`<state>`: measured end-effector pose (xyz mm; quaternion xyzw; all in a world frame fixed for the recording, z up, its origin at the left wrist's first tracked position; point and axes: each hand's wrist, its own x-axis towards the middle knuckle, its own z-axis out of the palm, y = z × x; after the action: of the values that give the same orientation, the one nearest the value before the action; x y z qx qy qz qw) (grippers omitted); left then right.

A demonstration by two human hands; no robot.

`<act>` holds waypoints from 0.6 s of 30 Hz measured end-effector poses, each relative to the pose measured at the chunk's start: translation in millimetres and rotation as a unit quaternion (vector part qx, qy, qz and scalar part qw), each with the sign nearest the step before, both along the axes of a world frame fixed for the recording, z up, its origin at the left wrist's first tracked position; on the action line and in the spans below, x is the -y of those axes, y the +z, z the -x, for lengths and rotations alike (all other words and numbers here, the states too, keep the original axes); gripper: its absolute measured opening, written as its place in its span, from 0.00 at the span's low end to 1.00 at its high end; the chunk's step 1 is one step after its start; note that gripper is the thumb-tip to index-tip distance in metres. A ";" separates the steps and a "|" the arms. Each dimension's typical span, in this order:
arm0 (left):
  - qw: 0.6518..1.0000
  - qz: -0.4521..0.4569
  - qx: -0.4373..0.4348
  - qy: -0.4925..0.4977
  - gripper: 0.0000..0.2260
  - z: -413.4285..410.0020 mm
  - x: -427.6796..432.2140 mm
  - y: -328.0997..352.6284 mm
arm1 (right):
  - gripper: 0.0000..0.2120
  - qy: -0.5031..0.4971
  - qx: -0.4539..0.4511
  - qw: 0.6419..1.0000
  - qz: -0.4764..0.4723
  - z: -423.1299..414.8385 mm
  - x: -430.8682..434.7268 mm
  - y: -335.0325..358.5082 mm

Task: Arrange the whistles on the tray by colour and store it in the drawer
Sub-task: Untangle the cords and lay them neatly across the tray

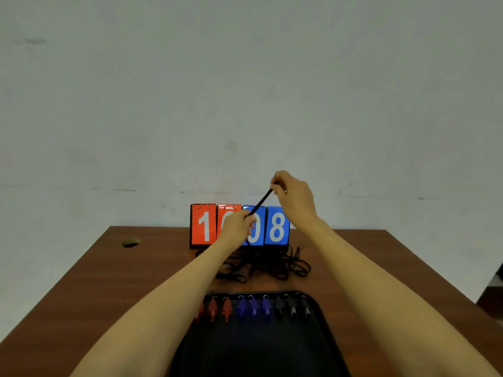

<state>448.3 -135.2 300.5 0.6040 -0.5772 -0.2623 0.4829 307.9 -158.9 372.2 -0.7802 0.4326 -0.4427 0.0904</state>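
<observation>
Above the far edge of the brown wooden tabletop [109, 281], both forearms reach forward and up. The hands are raised in front of the red-and-blue flip scoreboard [204, 225], which reads 1 0 0 8.

Left hand [239, 227]: the lower of the two, fingers curled, pinching the lower end of a thin black cord [260, 204]. The cord runs taut, diagonally up and to the right.

Right hand [292, 195]: higher, seen against the wall, wrist bent, fingers bunched and pinching the cord's upper end.

Under the hands, just in front of the scoreboard, a tangled pile of black cords [272, 265] lies on the tabletop.

Nearer the camera, between the forearms, sits a dark soft-looking tray [258, 349]. One row runs along its far edge, left to right: three red plastic whistles [213, 308], three blue plastic whistles [253, 307], three black plastic whistles [292, 307], metal rings pointing away. The left forearm partly covers the leftmost red one.
</observation>
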 end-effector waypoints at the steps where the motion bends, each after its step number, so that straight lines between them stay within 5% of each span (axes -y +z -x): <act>1: 1.000 -0.004 0.011 0.015 0.07 -5.2 -0.6 -0.5 | 0.05 -0.017 0.021 0.999 0.021 7.4 0.0 9.4; 9: 0.978 0.052 0.135 0.148 0.12 -44.6 -12.9 27.2 | 0.04 -0.081 0.158 0.983 0.040 56.3 5.5 49.7; 18: 0.951 0.040 0.257 0.169 0.12 -78.9 -56.2 24.5 | 0.09 -0.025 0.263 0.948 -0.180 71.6 -18.1 14.7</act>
<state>527.2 -79.0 325.0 0.7200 -0.5813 0.0110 0.3790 236.3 -140.8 386.9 -0.5958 0.4850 -0.5492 0.3287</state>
